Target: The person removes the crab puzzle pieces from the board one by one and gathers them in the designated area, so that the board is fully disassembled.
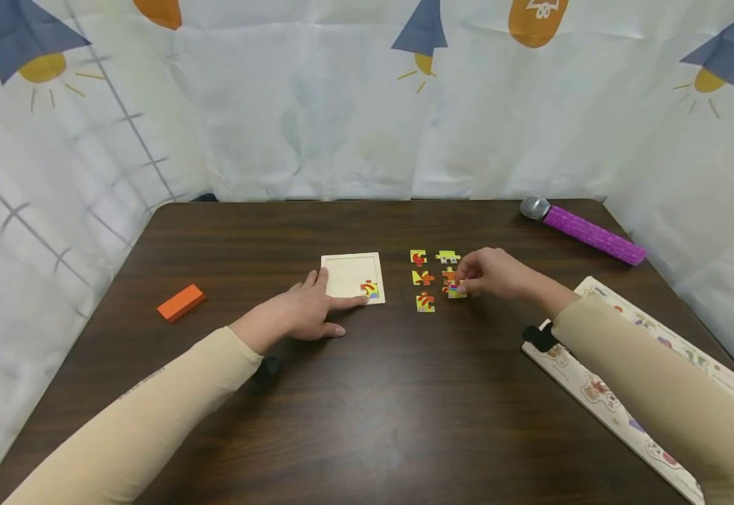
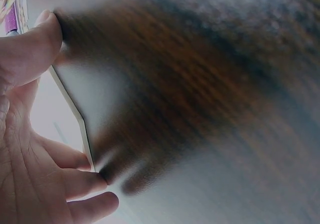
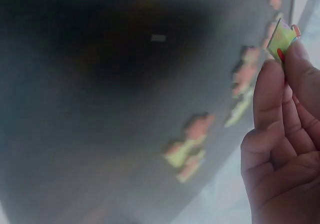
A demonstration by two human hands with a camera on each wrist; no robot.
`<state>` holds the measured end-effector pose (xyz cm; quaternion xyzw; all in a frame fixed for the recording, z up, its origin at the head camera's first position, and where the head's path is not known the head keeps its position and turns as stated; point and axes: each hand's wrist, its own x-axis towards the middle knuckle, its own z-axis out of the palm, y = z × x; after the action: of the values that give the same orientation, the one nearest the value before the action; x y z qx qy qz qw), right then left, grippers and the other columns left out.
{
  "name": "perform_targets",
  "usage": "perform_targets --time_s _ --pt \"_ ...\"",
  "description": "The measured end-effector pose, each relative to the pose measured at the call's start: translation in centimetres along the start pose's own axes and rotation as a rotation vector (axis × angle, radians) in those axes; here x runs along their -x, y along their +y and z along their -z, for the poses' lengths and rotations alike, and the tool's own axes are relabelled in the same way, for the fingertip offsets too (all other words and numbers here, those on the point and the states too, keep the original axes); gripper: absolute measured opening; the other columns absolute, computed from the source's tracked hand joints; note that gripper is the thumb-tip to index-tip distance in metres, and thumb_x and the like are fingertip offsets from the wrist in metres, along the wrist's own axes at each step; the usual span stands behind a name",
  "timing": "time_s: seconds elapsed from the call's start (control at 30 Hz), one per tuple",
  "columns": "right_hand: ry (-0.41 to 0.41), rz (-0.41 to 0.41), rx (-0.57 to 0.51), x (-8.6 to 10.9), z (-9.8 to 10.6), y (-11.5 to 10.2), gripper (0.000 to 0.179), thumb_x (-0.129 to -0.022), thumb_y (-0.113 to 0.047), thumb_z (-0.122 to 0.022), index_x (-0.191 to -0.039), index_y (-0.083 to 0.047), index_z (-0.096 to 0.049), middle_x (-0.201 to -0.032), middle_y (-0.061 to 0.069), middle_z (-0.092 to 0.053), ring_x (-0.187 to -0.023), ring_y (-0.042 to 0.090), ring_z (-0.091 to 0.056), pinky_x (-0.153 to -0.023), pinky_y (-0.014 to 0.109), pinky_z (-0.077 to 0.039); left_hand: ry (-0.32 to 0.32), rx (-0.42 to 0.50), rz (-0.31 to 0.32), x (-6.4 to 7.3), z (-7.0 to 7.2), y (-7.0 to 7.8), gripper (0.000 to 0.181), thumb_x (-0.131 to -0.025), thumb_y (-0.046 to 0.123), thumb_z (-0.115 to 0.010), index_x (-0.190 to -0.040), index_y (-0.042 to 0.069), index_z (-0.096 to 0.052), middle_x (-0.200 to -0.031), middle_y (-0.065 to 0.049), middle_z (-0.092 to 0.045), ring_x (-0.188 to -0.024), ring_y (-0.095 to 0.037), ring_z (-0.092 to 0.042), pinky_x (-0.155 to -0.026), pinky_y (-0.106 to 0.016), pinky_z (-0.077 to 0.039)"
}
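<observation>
A square, pale puzzle tray point(image 1: 343, 272) lies on the table, with one red, yellow and purple puzzle piece point(image 1: 370, 288) in its lower right corner. My left hand point(image 1: 306, 306) rests on the tray's left and front edges, fingers fairly straight; the left wrist view shows fingertips along the tray's edge point(image 2: 75, 111). Between thumb and index finger my right hand point(image 1: 491, 272) pinches a small puzzle piece point(image 3: 281, 42). Several loose puzzle pieces point(image 1: 425, 302) lie in two columns right of the tray, the right column partly behind the right hand.
An orange block point(image 1: 181, 303) lies at the left. Toward the back right is a purple glittery microphone point(image 1: 594, 233) with a silver head. A white board with printed figures point(image 1: 600, 393) lies under the right forearm. A patterned curtain point(image 1: 341, 105) hangs behind the table.
</observation>
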<state>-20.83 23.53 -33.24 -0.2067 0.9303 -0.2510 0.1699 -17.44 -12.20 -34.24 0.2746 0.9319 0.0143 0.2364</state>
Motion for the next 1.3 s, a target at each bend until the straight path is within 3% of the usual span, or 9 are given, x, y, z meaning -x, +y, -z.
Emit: perform_targets --time_s 0.23,0.67,1.1,1.3 --pt "-0.037 -0.005 -0.024 0.5 -1.2 0.9 0.013 -0.095 -0.016 -0.074 -0.089 -0.006 -0.069 -0.075 0.002 -0.072 -0.067 0.013 -0.067 -0.063 0.030 -0.049 0.005 -0.002 0.000 0.0 0.0 0.0 0.066 -0.101 0.042 -0.063 -0.159 0.044 -0.032 -0.164 -0.040 -0.005 -0.152 -0.058 -0.014 -0.118 -0.065 -0.029" --pt "0.002 -0.022 0.022 0.4 -1.9 0.9 0.019 -0.091 -0.021 -0.079 -0.084 -0.008 -0.067 -0.070 -0.001 -0.070 -0.063 0.011 -0.065 -0.063 0.030 -0.048 0.002 -0.011 0.007 -0.1 -0.1 0.0 0.067 -0.101 0.043 -0.063 -0.159 0.044 -0.031 -0.164 -0.040 -0.006 -0.152 -0.058 -0.015 -0.118 -0.065 -0.030" --pt "0.043 0.035 0.069 0.3 -2.3 1.0 0.014 -0.089 -0.016 -0.080 -0.087 -0.007 -0.069 -0.076 -0.001 -0.069 -0.068 0.011 -0.058 -0.066 0.030 -0.048 0.012 -0.005 -0.008 -0.1 -0.1 -0.1 0.066 -0.101 0.043 -0.063 -0.159 0.043 -0.032 -0.163 -0.041 -0.005 -0.152 -0.058 -0.016 -0.119 -0.063 -0.030" --pt "0.026 0.019 0.067 0.3 -2.3 1.0 0.013 -0.091 -0.017 -0.078 -0.091 -0.007 -0.071 -0.080 0.000 -0.069 -0.071 0.013 -0.057 -0.069 0.030 -0.047 0.005 0.000 -0.003 -0.1 -0.1 0.0 0.066 -0.101 0.043 -0.062 -0.159 0.043 -0.032 -0.163 -0.041 -0.005 -0.152 -0.058 -0.015 -0.119 -0.063 -0.029"
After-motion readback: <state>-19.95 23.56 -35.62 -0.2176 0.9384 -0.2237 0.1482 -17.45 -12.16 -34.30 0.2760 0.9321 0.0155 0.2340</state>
